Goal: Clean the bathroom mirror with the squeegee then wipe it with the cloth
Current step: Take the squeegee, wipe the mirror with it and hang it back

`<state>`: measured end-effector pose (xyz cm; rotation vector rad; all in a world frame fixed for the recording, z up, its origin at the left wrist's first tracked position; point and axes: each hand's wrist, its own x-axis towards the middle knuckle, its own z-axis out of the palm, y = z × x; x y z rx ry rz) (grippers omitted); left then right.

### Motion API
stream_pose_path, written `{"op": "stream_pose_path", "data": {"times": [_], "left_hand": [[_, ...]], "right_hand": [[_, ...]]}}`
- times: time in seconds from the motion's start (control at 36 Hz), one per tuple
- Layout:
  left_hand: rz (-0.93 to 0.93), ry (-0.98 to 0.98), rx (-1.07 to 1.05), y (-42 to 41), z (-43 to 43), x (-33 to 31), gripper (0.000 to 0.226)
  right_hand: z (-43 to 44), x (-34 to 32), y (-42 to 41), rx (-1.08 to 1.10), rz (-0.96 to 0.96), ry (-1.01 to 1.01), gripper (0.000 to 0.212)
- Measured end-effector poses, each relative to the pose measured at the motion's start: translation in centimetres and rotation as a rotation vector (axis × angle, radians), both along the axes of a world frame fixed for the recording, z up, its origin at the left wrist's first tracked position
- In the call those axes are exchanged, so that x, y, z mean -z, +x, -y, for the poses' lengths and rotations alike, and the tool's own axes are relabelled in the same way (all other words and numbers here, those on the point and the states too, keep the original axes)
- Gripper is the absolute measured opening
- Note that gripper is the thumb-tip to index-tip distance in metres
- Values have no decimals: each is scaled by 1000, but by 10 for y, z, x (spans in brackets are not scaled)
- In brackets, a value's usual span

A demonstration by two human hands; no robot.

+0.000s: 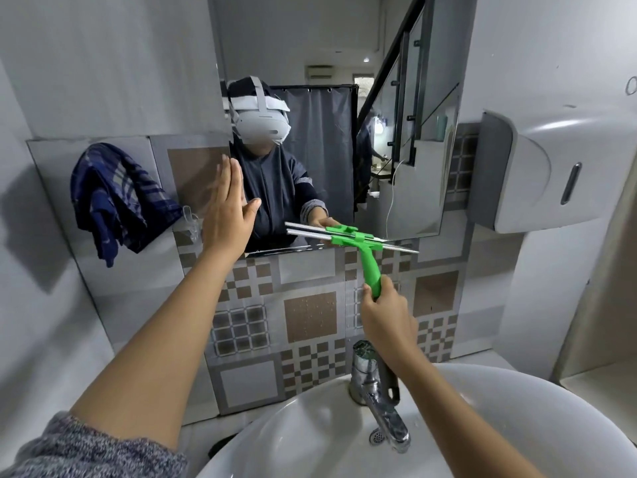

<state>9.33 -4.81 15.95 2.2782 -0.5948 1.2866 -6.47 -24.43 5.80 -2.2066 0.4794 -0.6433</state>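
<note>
Squeegee (358,243) blade at mirror (396,132) bottom edge.
Right hand (386,312) fingers (387,286) curled round handle; left hand (227,208) flat, open, at mirror's left edge; cloth (113,198) hangs left of mirror. Keep blade flush, pressure even.

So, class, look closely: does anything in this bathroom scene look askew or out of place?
Nothing damaged or spilled. The squeegee blade sits tilted across the bottom edge of the mirror, and the blue checked cloth hangs crumpled on the left wall.
</note>
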Motion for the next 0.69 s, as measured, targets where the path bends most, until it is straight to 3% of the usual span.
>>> {"op": "stream_pose_path", "data": {"times": [0.33,0.69], "left_hand": [[-11,40,12,2,-10,2,74],[-46,68,1,-1,-14,3,73]], "right_hand": [[-59,18,-2,-83,-98,-207,25],[-68,30,-9,-88,-114,-259,27]]}}
